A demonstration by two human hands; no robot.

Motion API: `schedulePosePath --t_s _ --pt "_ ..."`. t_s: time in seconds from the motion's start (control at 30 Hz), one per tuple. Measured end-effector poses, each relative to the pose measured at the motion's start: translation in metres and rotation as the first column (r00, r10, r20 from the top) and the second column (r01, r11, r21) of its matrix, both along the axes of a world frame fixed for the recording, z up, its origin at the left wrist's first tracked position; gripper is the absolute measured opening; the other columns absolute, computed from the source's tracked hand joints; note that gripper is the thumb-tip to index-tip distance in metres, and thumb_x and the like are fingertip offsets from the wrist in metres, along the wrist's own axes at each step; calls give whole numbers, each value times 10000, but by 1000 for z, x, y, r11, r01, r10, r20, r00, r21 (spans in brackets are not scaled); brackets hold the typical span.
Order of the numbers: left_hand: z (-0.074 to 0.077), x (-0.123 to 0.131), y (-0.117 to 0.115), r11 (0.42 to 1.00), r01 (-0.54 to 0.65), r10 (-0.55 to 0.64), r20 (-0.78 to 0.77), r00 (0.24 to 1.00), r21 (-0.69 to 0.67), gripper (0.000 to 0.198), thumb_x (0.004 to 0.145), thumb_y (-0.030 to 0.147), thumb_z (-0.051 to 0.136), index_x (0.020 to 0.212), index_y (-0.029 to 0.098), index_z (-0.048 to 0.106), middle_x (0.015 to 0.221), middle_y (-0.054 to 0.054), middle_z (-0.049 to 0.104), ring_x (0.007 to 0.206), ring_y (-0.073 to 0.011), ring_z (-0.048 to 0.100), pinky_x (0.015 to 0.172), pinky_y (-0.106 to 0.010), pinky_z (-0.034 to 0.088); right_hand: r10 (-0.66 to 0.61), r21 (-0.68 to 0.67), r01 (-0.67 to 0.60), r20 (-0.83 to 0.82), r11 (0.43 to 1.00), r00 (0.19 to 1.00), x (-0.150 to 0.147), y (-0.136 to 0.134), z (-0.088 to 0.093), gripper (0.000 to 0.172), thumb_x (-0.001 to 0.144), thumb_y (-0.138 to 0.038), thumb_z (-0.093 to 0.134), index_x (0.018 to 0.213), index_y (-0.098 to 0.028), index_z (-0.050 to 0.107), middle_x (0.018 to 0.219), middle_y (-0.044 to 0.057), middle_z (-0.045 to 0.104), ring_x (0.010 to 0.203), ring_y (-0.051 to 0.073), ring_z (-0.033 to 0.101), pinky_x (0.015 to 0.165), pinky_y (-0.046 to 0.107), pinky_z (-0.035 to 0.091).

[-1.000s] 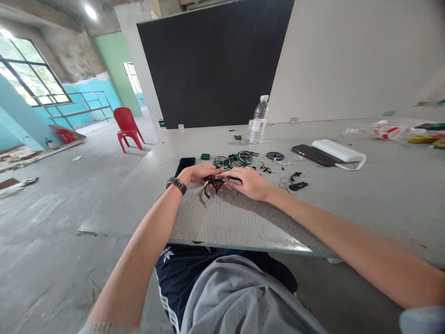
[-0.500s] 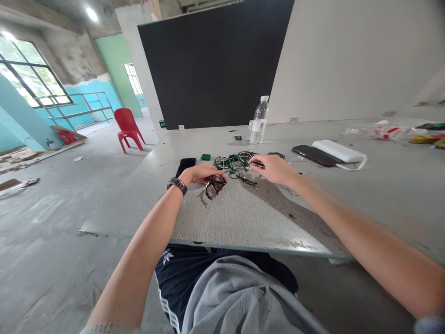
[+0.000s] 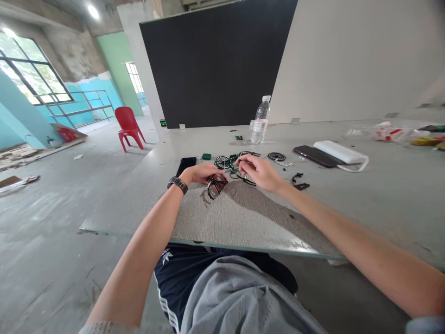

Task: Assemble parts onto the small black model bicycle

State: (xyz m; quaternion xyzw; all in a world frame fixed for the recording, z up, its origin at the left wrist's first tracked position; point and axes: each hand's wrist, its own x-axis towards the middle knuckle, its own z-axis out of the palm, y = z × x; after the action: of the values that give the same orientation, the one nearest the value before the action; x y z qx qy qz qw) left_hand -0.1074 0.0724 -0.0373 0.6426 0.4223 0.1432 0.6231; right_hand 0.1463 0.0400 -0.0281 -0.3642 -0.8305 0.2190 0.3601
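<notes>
My left hand [image 3: 206,173] is closed around a small black model bicycle frame [image 3: 218,183], held just above the table. My right hand [image 3: 256,170] hovers over the green model bicycle [image 3: 233,163], its fingers curled and pinched together. Whatever may be between those fingertips is too small to make out. The green bicycle lies on its side, with one spoked wheel [image 3: 223,162] showing; my right hand hides part of it. Beneath that hand rests a thin black curved part [image 3: 249,181]. A loose black wheel [image 3: 276,157] lies farther right.
Small black parts [image 3: 301,186] lie right of my hand. A water bottle [image 3: 260,121] stands behind the bicycle. At right are a dark phone [image 3: 317,156] and a white case [image 3: 342,152]. A green block [image 3: 206,157] and black flat object [image 3: 187,164] sit left.
My right hand has moved left toward my left hand, uncovering the loose wheel and small black parts. My left hand keeps its hold on the black frame.
</notes>
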Motion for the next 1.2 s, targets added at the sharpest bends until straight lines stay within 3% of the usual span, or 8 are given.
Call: schedulePosePath --t_s 0.1,0.23,0.53,0.77,1.2 --pt "1 1 -2 1000 0 0 -8 1000 -4 396 965 490 665 1058 128 794 850 -103 768 680 -151 699 634 -260 546 113 -72 -129 -193 989 975 -16 -8 -10 321 994 -556 561 1061 -244 584 963 80 764 934 238 737 879 401 557" --pt "4 3 -4 1000 -23 23 -34 999 14 357 963 455 670 961 122 798 839 -98 758 621 -121 662 594 -242 520 144 -109 -177 -260 978 955 -23 -10 -20 290 1001 -540 571 1039 -253 553 971 74 778 928 230 758 912 425 582" --pt "3 4 -3 1000 -28 28 -10 1000 5 386 902 515 733 942 135 786 801 -85 737 634 -136 660 588 -251 522 91 -78 -117 -284 990 954 -24 -14 -21 309 998 -552 580 1056 -252 535 1001 92 783 963 248 764 936 459 594" --pt "6 5 -6 1000 -24 24 -15 1000 -10 406 938 501 703 813 118 759 740 -80 725 563 -104 624 569 -222 516 123 -117 -165 -306 979 944 -26 -14 -24 288 988 -560 598 1026 -282 530 1036 83 786 975 266 770 935 480 615" --pt "-5 0 4 999 29 -26 77 997 -35 344 937 435 720 797 122 742 673 -74 693 557 -126 627 601 -255 542 83 17 -82 -277 997 957 -30 -18 -20 308 917 -536 705 929 -245 604 838 46 729 797 232 719 789 428 600"
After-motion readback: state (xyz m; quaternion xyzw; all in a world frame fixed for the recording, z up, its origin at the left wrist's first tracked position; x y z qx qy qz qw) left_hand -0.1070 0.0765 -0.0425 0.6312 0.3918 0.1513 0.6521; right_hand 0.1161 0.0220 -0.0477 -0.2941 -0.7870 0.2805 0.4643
